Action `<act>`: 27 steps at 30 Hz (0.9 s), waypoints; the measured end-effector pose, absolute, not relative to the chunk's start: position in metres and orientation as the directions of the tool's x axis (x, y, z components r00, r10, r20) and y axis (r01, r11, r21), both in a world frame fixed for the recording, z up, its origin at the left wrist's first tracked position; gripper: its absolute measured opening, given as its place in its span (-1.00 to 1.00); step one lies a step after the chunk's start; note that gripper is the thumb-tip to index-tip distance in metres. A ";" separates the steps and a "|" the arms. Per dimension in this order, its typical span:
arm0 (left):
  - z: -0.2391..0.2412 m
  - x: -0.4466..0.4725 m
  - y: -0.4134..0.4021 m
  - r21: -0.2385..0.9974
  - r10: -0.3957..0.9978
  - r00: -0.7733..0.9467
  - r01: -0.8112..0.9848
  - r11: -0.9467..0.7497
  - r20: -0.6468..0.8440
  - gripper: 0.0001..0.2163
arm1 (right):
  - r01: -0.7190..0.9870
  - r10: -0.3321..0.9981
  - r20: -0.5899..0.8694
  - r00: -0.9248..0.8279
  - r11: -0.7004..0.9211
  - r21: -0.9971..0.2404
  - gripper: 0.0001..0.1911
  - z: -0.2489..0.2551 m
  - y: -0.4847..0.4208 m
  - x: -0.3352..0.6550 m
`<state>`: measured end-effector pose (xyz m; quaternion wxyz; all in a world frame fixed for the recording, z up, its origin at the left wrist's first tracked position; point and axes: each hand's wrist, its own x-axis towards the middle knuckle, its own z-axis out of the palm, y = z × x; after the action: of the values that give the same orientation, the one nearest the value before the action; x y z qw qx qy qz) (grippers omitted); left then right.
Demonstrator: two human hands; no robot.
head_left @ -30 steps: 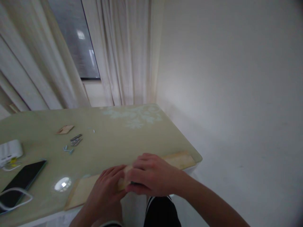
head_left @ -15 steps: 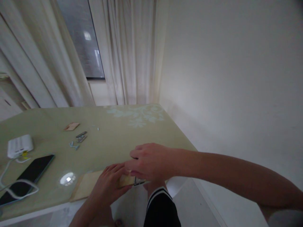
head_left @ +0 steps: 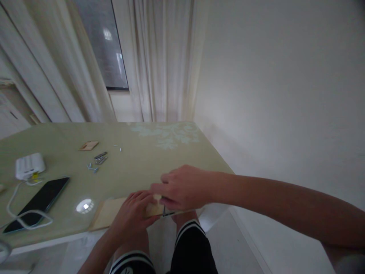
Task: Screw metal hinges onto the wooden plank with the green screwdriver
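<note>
At the near edge of a pale green table [head_left: 142, 171], a light wooden board [head_left: 107, 211] lies lengthwise, partly covered by a person's hands. The left hand [head_left: 136, 209] grips it, fingers spread on top and thumb along the near edge. The right hand [head_left: 186, 190] is over the board just beside the left fingertips, fingers curled; whether they hold something cannot be told. Beneath it, a thin metal piece [head_left: 168, 214] shows at the board's near edge. Farther back sit small screws [head_left: 92, 168], a cluster of metal parts [head_left: 101, 157] and a flat wooden piece [head_left: 89, 145]. At left, a white cable [head_left: 8, 203] loops over a black phone [head_left: 47, 194], near a white device [head_left: 30, 165].
</note>
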<state>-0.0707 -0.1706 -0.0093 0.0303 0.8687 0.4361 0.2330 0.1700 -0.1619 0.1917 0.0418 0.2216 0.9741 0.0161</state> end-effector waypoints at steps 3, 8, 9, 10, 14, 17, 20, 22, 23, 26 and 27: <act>-0.006 -0.070 -0.171 0.260 0.758 0.526 0.726 -0.636 0.386 -0.72 | 0.700 0.699 -0.106 -0.707 0.714 0.036 -0.45 0.191 -0.154 0.169; -0.011 -0.073 -0.170 0.287 0.763 0.516 0.719 -0.633 0.391 -0.71 | 0.520 0.521 -0.131 -0.844 0.853 0.046 -0.61 0.192 -0.154 0.168; -0.012 -0.073 -0.170 0.287 0.763 0.517 0.719 -0.633 0.387 -0.70 | 0.431 0.434 -0.132 -0.891 0.901 0.053 -0.67 0.193 -0.157 0.169; -0.014 -0.074 -0.170 0.284 0.766 0.518 0.722 -0.630 0.381 -0.70 | 0.361 0.365 -0.123 -0.923 0.931 0.060 -0.70 0.193 -0.160 0.169; -0.016 -0.074 -0.169 0.273 0.764 0.517 0.727 -0.630 0.386 -0.72 | 0.555 0.557 -0.082 -0.827 0.831 0.046 -0.58 0.194 -0.163 0.171; -0.015 -0.074 -0.169 0.277 0.751 0.527 0.711 -0.646 0.398 -0.72 | 0.774 0.770 -0.125 -0.626 0.633 0.023 -0.38 0.192 -0.157 0.169; -0.012 -0.073 -0.170 0.281 0.753 0.535 0.709 -0.647 0.383 -0.72 | 0.673 0.670 -0.137 -0.730 0.739 0.029 -0.53 0.192 -0.154 0.168; -0.011 -0.073 -0.171 0.288 0.763 0.527 0.715 -0.636 0.376 -0.70 | 0.460 0.462 -0.129 -0.877 0.887 0.045 -0.66 0.193 -0.156 0.168; -0.011 -0.073 -0.171 0.295 0.769 0.518 0.719 -0.629 0.375 -0.69 | 0.355 0.359 -0.126 -0.925 0.933 0.052 -0.69 0.194 -0.158 0.168; -0.011 -0.073 -0.172 0.298 0.770 0.508 0.722 -0.625 0.385 -0.68 | 0.310 0.313 -0.114 -0.943 0.950 0.049 -0.67 0.196 -0.161 0.169; -0.011 -0.073 -0.172 0.291 0.766 0.515 0.720 -0.630 0.386 -0.68 | 0.401 0.403 -0.115 -0.908 0.915 0.036 -0.65 0.196 -0.160 0.169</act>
<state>-0.0727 -0.1719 -0.0109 0.0469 0.8690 0.4273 0.2451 0.1687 -0.1603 0.1958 0.0601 0.2057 0.9767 0.0055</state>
